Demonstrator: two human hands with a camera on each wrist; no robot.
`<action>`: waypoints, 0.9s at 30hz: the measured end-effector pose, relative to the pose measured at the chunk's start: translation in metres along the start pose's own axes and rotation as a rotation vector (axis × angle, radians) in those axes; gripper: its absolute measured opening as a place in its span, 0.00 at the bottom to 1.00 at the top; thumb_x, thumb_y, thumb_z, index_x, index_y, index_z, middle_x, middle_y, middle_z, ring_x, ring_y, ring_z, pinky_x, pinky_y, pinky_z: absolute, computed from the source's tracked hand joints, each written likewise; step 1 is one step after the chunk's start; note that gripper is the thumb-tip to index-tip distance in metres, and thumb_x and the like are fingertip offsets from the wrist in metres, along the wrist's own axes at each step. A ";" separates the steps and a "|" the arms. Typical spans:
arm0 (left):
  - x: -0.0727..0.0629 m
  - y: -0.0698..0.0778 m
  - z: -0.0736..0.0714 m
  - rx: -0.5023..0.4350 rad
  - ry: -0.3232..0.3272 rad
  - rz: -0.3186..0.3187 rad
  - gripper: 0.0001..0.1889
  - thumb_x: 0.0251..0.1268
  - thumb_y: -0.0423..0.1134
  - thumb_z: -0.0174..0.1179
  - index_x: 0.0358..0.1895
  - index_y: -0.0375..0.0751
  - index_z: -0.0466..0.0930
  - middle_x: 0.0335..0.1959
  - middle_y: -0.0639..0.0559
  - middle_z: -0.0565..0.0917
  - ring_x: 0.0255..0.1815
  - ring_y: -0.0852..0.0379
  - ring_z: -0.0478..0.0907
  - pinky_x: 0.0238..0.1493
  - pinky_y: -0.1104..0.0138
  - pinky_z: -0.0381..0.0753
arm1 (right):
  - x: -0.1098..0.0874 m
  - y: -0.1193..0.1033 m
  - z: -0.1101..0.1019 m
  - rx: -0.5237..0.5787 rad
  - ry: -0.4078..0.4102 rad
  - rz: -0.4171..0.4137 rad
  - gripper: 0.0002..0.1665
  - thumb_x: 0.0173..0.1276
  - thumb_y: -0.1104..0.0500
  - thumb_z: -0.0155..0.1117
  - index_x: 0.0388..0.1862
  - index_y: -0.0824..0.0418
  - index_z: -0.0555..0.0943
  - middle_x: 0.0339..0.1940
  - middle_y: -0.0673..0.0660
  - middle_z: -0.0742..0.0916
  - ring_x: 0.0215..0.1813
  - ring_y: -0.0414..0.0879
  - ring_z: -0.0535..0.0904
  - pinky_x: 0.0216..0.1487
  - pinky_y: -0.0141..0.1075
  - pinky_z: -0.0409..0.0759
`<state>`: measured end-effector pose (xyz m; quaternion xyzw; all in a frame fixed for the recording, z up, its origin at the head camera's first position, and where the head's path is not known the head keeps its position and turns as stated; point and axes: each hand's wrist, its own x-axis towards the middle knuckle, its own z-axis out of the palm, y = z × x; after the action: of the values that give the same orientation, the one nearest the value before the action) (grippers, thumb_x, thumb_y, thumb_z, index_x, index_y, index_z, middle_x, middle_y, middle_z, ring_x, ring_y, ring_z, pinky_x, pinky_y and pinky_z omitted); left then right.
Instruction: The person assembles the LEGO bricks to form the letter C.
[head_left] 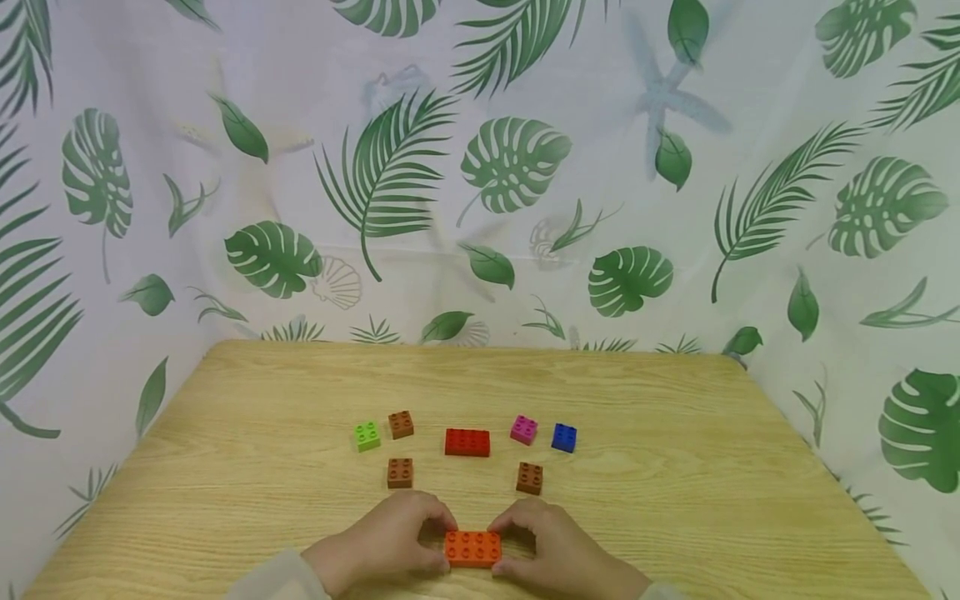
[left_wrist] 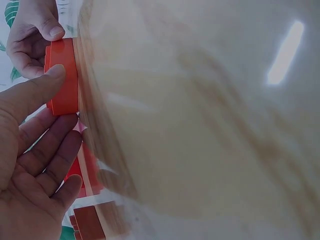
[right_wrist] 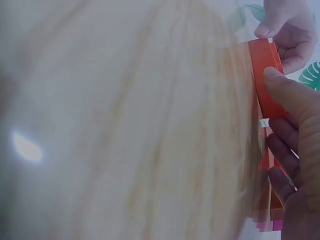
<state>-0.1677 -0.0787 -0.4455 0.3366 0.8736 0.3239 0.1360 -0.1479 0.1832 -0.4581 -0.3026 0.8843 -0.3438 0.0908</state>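
Observation:
An orange toy building brick with two rows of studs lies near the front of the table, studs up. My left hand pinches its left end between thumb and fingers. At the opposite end, my right hand grips the brick in the same way. In the left wrist view, the left thumb presses on the near long side of the orange brick. The right wrist view has the right thumb against the same side of the brick. Some fingertips are hidden behind it.
Beyond the hands are a red brick, a lime green brick, a pink brick and a blue brick. Three brown bricks stand among them, at back left, front left and front right. A leaf-print curtain hangs behind the table.

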 end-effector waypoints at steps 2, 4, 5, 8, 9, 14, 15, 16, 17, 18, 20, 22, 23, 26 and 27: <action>0.000 0.000 0.000 0.002 0.001 0.004 0.15 0.50 0.46 0.72 0.43 0.49 0.84 0.39 0.68 0.80 0.44 0.66 0.75 0.50 0.65 0.74 | 0.000 0.001 0.000 -0.003 0.005 -0.004 0.24 0.58 0.37 0.67 0.49 0.48 0.81 0.46 0.38 0.80 0.51 0.38 0.75 0.55 0.41 0.74; 0.000 0.000 0.000 0.006 0.003 0.010 0.16 0.50 0.46 0.72 0.43 0.49 0.84 0.39 0.68 0.80 0.44 0.66 0.75 0.50 0.65 0.74 | 0.000 0.003 -0.001 -0.007 0.014 -0.006 0.26 0.58 0.37 0.67 0.50 0.49 0.81 0.47 0.39 0.81 0.51 0.39 0.75 0.55 0.41 0.74; 0.000 -0.001 0.000 0.008 0.004 0.013 0.16 0.50 0.46 0.72 0.43 0.49 0.84 0.39 0.68 0.80 0.44 0.67 0.75 0.50 0.66 0.74 | 0.000 0.004 -0.002 -0.006 0.020 -0.005 0.26 0.58 0.37 0.67 0.50 0.50 0.81 0.47 0.39 0.81 0.51 0.39 0.76 0.55 0.41 0.74; 0.000 -0.001 0.000 0.009 0.000 0.016 0.16 0.51 0.46 0.72 0.43 0.49 0.84 0.39 0.68 0.80 0.43 0.67 0.75 0.50 0.66 0.75 | 0.001 0.006 -0.005 -0.012 0.046 0.000 0.27 0.60 0.37 0.65 0.52 0.51 0.80 0.48 0.40 0.81 0.51 0.39 0.76 0.54 0.42 0.75; -0.001 -0.001 0.000 0.008 -0.003 0.016 0.16 0.51 0.47 0.72 0.43 0.49 0.83 0.39 0.68 0.80 0.43 0.67 0.75 0.49 0.66 0.75 | 0.001 0.007 -0.007 -0.019 0.061 -0.005 0.27 0.60 0.38 0.65 0.52 0.52 0.80 0.48 0.41 0.82 0.51 0.39 0.77 0.53 0.43 0.76; -0.001 0.000 -0.001 0.004 -0.015 0.010 0.16 0.51 0.47 0.72 0.43 0.49 0.83 0.39 0.68 0.80 0.43 0.68 0.75 0.49 0.66 0.75 | 0.003 0.010 -0.012 -0.064 0.157 -0.030 0.26 0.60 0.41 0.67 0.53 0.53 0.80 0.49 0.43 0.81 0.52 0.41 0.77 0.53 0.44 0.76; -0.001 0.000 -0.001 0.003 -0.015 0.010 0.16 0.51 0.47 0.72 0.43 0.49 0.83 0.39 0.68 0.80 0.43 0.68 0.75 0.49 0.66 0.75 | 0.003 0.012 -0.014 -0.074 0.181 -0.040 0.26 0.60 0.43 0.68 0.53 0.54 0.80 0.50 0.44 0.81 0.52 0.41 0.77 0.53 0.44 0.76; -0.001 0.000 -0.001 0.002 -0.015 0.011 0.16 0.51 0.47 0.72 0.43 0.49 0.83 0.39 0.68 0.80 0.43 0.68 0.75 0.49 0.66 0.75 | 0.004 0.013 -0.015 -0.089 0.208 -0.053 0.26 0.60 0.44 0.69 0.53 0.54 0.80 0.50 0.44 0.81 0.51 0.41 0.77 0.52 0.43 0.77; -0.001 0.000 -0.001 0.001 -0.014 0.012 0.16 0.51 0.47 0.72 0.43 0.49 0.83 0.39 0.68 0.80 0.43 0.68 0.75 0.49 0.66 0.75 | 0.004 0.015 -0.016 -0.106 0.237 -0.067 0.26 0.59 0.45 0.70 0.53 0.55 0.80 0.50 0.44 0.81 0.51 0.41 0.77 0.52 0.43 0.77; -0.001 0.000 -0.001 -0.001 -0.012 0.013 0.16 0.51 0.46 0.72 0.43 0.49 0.83 0.39 0.68 0.80 0.43 0.68 0.75 0.49 0.66 0.75 | 0.005 0.016 -0.017 -0.120 0.263 -0.078 0.26 0.59 0.46 0.71 0.53 0.56 0.80 0.50 0.44 0.81 0.51 0.41 0.77 0.52 0.43 0.77; -0.001 0.000 -0.001 -0.001 -0.010 0.018 0.16 0.51 0.46 0.72 0.43 0.48 0.83 0.39 0.68 0.80 0.43 0.68 0.75 0.49 0.67 0.75 | 0.006 0.020 -0.019 -0.148 0.310 -0.097 0.26 0.58 0.49 0.72 0.53 0.57 0.80 0.49 0.45 0.82 0.50 0.41 0.77 0.52 0.44 0.77; -0.001 -0.001 -0.001 -0.001 -0.009 0.023 0.16 0.51 0.46 0.72 0.43 0.48 0.83 0.39 0.67 0.80 0.43 0.68 0.75 0.49 0.67 0.75 | 0.007 0.023 -0.022 -0.176 0.343 -0.100 0.26 0.57 0.50 0.73 0.53 0.58 0.80 0.49 0.46 0.82 0.50 0.42 0.78 0.52 0.44 0.77; -0.001 -0.001 -0.001 0.000 -0.009 0.026 0.16 0.51 0.46 0.72 0.43 0.48 0.83 0.39 0.67 0.80 0.43 0.68 0.75 0.49 0.67 0.75 | 0.008 0.025 -0.023 -0.180 0.353 -0.093 0.26 0.56 0.51 0.74 0.53 0.58 0.80 0.48 0.46 0.82 0.49 0.42 0.78 0.52 0.44 0.77; 0.000 -0.002 -0.001 -0.006 -0.012 0.030 0.16 0.51 0.46 0.72 0.43 0.48 0.83 0.39 0.67 0.80 0.42 0.68 0.75 0.48 0.67 0.75 | 0.009 0.029 -0.026 -0.189 0.371 -0.070 0.27 0.55 0.53 0.75 0.53 0.58 0.79 0.48 0.48 0.81 0.49 0.44 0.78 0.51 0.45 0.77; 0.000 -0.002 -0.001 -0.010 -0.012 0.030 0.16 0.51 0.46 0.72 0.43 0.48 0.83 0.39 0.68 0.80 0.42 0.68 0.74 0.48 0.67 0.75 | 0.009 0.031 -0.027 -0.192 0.373 -0.058 0.27 0.55 0.53 0.75 0.53 0.58 0.79 0.48 0.48 0.81 0.49 0.45 0.78 0.51 0.44 0.78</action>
<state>-0.1692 -0.0807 -0.4457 0.3510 0.8660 0.3284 0.1381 -0.1798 0.2102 -0.4579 -0.2662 0.9054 -0.3107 -0.1134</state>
